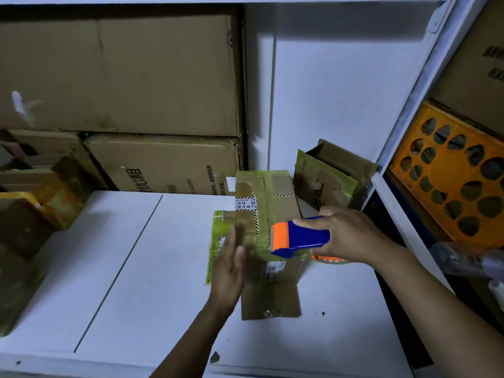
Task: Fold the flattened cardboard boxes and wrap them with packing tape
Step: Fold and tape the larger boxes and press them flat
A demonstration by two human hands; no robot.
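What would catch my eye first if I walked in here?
The bright blue and orange tape dispenser, gripped in the right hand over a taped cardboard box on the white table. The open left hand is at the box's left side; an orange crate sits on the right shelf.

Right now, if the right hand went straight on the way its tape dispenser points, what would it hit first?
Likely the taped cardboard box under the nose of the tape dispenser; if the right hand clears it, the left hand just beyond. Depth is unclear.
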